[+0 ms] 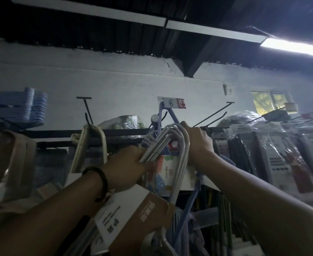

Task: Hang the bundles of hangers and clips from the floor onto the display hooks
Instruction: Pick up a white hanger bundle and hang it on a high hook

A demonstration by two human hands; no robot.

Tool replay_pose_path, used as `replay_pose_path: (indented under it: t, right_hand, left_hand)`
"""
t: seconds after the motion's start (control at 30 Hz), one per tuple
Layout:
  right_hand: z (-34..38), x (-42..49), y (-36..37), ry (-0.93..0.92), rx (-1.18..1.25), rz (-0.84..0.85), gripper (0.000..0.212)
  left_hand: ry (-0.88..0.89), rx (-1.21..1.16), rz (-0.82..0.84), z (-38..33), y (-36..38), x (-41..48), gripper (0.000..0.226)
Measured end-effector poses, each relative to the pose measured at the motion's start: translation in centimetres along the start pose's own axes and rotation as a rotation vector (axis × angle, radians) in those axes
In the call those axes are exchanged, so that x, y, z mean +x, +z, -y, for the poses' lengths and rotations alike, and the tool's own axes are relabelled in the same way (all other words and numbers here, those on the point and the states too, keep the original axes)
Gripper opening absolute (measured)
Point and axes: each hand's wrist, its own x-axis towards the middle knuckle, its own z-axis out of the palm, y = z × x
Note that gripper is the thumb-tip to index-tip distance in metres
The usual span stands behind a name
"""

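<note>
My left hand [131, 165] grips a bundle of white hangers [172, 143] just below their curved hook tops. The bundle's cardboard label [133, 217] hangs under my wrist. My right hand [198, 141] is raised beside the hanger tops, its fingers curled round the base of a black display hook [214, 114] at the dark rail [122, 133]. Between the hands, purple hangers [167, 112] hang from a hook with a price tag marked 8 [171, 102].
An empty black hook [87, 109] sticks out at the left, with cream hangers [94, 145] hanging under it. Blue hangers [33, 106] sit at the far left. Plastic-wrapped packs [274, 145] crowd the right side. A lit ceiling lamp [292, 46] glares at top right.
</note>
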Motion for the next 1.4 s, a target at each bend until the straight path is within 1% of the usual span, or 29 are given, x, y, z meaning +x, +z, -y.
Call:
replay_pose_path:
  t: [0.1,0.17,0.3,0.37,0.47,0.53,0.63,0.7,0.77,0.8,0.83,0.87,0.9,0.93,0.97,1.0,1.03,1.07,1.13,1.2,1.27,1.37,1.4]
  right_hand:
    - [-0.3,0.2,0.6,0.043,0.057,0.031,0.022]
    - [0.0,0.7,1.2,0.04,0.08,0.061,0.022]
    - [1.6,2.1,3.8,0.039,0.08,0.07,0.026]
    - [2.2,2.6,5.8,0.035,0.073,0.123,0.027]
    - [2.3,3.2,8.8,0.017,0.057,0.237,0.02]
    - [1.9,3.5,9.9,0.019,0.059,0.308,0.025]
    - [1.7,2.8,9.4,0.035,-0.059,0.382,0.04]
    - [1.8,2.7,7.3,0.0,-0.176,0.389,0.043]
    - [3.1,2.6,3.7,-0.035,-0.251,0.341,0.041]
    - [4.1,2.3,1.7,-0.076,-0.262,0.289,0.038]
    - [5.3,2.0,-0.5,-0.135,-0.232,0.231,0.036]
    - [6.7,1.6,-2.6,-0.204,-0.12,0.201,0.036]
    - [8.3,0.8,-4.8,-0.242,0.055,0.228,0.044]
    - [10.1,-0.1,-6.5,-0.209,0.328,0.304,0.056]
    - [11.9,-1.2,-8.1,-0.147,0.616,0.419,0.067]
    - [13.6,-2.1,-9.3,-0.129,0.756,0.491,0.072]
    - [15.3,-2.9,-10.0,-0.151,0.748,0.509,0.072]
    - [16.8,-3.4,-10.0,-0.182,0.669,0.495,0.068]
    - [19.9,-4.1,-9.2,-0.229,0.477,0.409,0.055]
    - [21.9,-4.0,-7.8,-0.229,0.339,0.283,0.042]
    - [23.3,-3.7,-6.8,-0.194,0.256,0.169,0.033]
    - [24.8,-3.4,-6.1,-0.212,0.202,0.062,0.047]
    - [25.1,-3.3,-5.8,-0.236,0.184,0.035,0.043]
  left_hand:
    - [-0.054,-0.033,-0.024,0.1,0.6,0.6,0.022]
    - [-0.083,-0.026,-0.045,0.0,0.4,0.5,0.02]
    - [-0.154,-0.013,-0.114,0.2,-1.6,-0.6,0.029]
    - [-0.212,-0.042,-0.152,0.8,-2.7,-1.5,0.03]
    - [-0.275,-0.128,-0.208,1.9,-3.6,-2.8,0.026]
    - [-0.313,-0.161,-0.246,2.1,-3.9,-3.3,0.024]
    - [-0.33,-0.192,-0.299,2.1,-4.3,-4.1,0.021]
    - [-0.307,-0.184,-0.351,2.1,-4.9,-4.9,0.025]
    - [-0.272,-0.195,-0.405,2.3,-5.5,-5.8,0.025]
    - [-0.253,-0.217,-0.424,2.2,-5.8,-6.3,0.024]
    - [-0.241,-0.252,-0.44,2.2,-6.1,-6.7,0.023]
    - [-0.24,-0.285,-0.451,2.3,-6.4,-7.0,0.024]
    - [-0.249,-0.304,-0.457,2.4,-6.8,-7.3,0.024]
    - [-0.26,-0.305,-0.458,2.5,-7.3,-7.6,0.026]
    - [-0.273,-0.3,-0.461,2.7,-7.8,-8.0,0.027]
    - [-0.284,-0.293,-0.469,3.1,-8.3,-8.2,0.028]
    - [-0.295,-0.287,-0.481,3.3,-8.7,-8.5,0.029]
    - [-0.306,-0.274,-0.494,3.6,-9.1,-8.8,0.03]
    - [-0.312,-0.245,-0.508,4.1,-9.7,-9.3,0.028]
    - [-0.299,-0.205,-0.497,4.5,-10.3,-10.0,0.027]
    - [-0.272,-0.154,-0.469,4.9,-10.9,-10.7,0.025]
    - [-0.234,-0.075,-0.395,5.3,-11.7,-11.4,0.022]
    - [-0.231,-0.049,-0.373,5.4,-11.9,-11.4,0.021]
